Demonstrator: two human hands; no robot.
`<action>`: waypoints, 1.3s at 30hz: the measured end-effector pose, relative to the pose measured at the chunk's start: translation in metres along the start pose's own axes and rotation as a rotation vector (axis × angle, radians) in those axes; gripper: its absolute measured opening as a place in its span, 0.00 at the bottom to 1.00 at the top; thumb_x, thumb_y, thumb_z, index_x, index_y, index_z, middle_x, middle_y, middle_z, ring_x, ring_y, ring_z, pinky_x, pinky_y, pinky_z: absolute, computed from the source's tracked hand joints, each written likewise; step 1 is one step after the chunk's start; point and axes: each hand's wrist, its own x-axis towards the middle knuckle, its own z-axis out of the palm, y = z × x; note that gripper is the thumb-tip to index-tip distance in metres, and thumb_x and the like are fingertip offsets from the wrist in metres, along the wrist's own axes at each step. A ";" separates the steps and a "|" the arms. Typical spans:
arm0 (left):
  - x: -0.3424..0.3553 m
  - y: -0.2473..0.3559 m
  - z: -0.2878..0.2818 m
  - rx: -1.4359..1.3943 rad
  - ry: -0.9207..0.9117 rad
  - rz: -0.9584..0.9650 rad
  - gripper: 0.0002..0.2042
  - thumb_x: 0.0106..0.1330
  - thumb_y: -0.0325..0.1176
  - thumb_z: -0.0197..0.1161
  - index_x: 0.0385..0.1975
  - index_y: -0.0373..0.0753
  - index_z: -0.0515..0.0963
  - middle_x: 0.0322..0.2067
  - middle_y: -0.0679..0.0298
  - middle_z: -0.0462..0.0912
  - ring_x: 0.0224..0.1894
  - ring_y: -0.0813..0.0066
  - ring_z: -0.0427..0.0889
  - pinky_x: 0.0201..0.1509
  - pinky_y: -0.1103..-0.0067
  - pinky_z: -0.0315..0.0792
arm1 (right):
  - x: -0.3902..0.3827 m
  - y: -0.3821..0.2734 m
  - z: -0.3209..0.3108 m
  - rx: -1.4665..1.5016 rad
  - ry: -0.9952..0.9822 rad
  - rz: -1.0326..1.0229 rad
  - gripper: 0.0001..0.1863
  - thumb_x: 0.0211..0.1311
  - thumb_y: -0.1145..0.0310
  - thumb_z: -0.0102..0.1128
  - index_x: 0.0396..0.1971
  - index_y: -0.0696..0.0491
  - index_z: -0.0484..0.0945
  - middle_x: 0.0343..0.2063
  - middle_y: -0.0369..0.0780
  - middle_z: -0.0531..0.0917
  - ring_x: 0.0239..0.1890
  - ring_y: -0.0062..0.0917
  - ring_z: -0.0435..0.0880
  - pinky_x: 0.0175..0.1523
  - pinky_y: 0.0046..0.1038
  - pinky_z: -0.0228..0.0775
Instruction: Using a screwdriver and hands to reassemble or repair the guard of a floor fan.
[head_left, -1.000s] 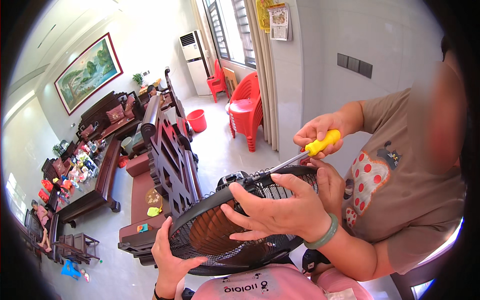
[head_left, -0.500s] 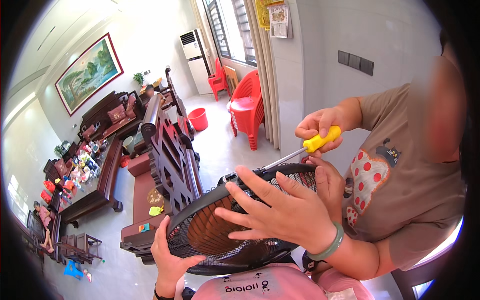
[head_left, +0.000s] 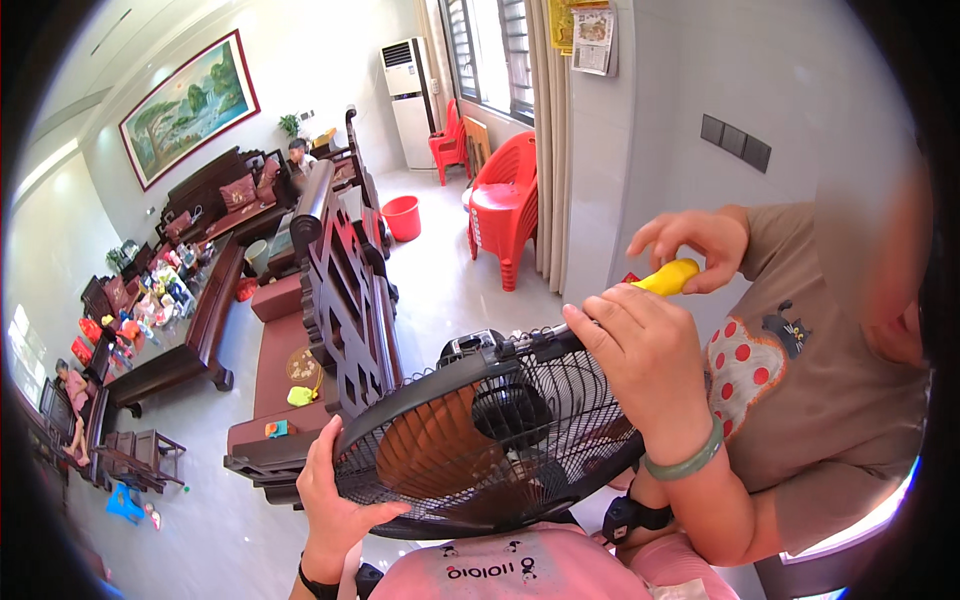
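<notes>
My left hand [head_left: 332,505] grips the left rim of a black fan head [head_left: 450,450] with wire grille, fingers wrapped over its edge. Of my right hand [head_left: 648,488], only skin above the black wristband shows; its fingers are hidden behind a co-worker's left hand [head_left: 640,360], which wears a green bracelet and lies over the fan's upper rim and a metal screwdriver shaft [head_left: 540,335]. The co-worker's right hand [head_left: 705,250] is at the yellow screwdriver handle [head_left: 665,275], some fingers lifted off it.
Behind the fan stands a carved dark wooden sofa [head_left: 270,410]. Further back are a cluttered long table [head_left: 200,340], red stacked chairs [head_left: 500,215], a red bucket [head_left: 400,220] and two seated people. The co-worker [head_left: 820,400] stands close at right, against a tiled wall.
The co-worker's left hand has moved up over the rim and shaft, baring more of the grille. Their right fingers have loosened and lifted on the handle. My right fingers have become hidden.
</notes>
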 end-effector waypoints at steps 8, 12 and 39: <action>0.002 -0.008 -0.005 0.014 -0.004 0.058 0.55 0.33 0.67 0.75 0.57 0.30 0.67 0.41 0.50 0.78 0.41 0.56 0.81 0.45 0.70 0.75 | 0.036 -0.087 -0.015 0.019 0.042 -0.131 0.21 0.62 0.51 0.58 0.49 0.49 0.78 0.45 0.39 0.80 0.52 0.29 0.79 0.53 0.30 0.71; 0.002 -0.009 -0.007 0.032 0.008 0.099 0.55 0.32 0.66 0.75 0.58 0.31 0.67 0.41 0.51 0.78 0.40 0.56 0.81 0.44 0.70 0.75 | 0.040 -0.100 0.016 -0.250 -0.167 -0.422 0.22 0.70 0.57 0.44 0.59 0.50 0.69 0.45 0.40 0.78 0.51 0.31 0.76 0.57 0.22 0.64; 0.000 -0.007 -0.004 0.060 -0.017 0.148 0.54 0.30 0.63 0.78 0.56 0.30 0.67 0.41 0.51 0.77 0.39 0.57 0.80 0.42 0.70 0.76 | 0.017 -0.098 0.005 -0.240 -0.073 -0.103 0.17 0.61 0.50 0.50 0.46 0.39 0.77 0.40 0.31 0.80 0.48 0.20 0.80 0.61 0.47 0.54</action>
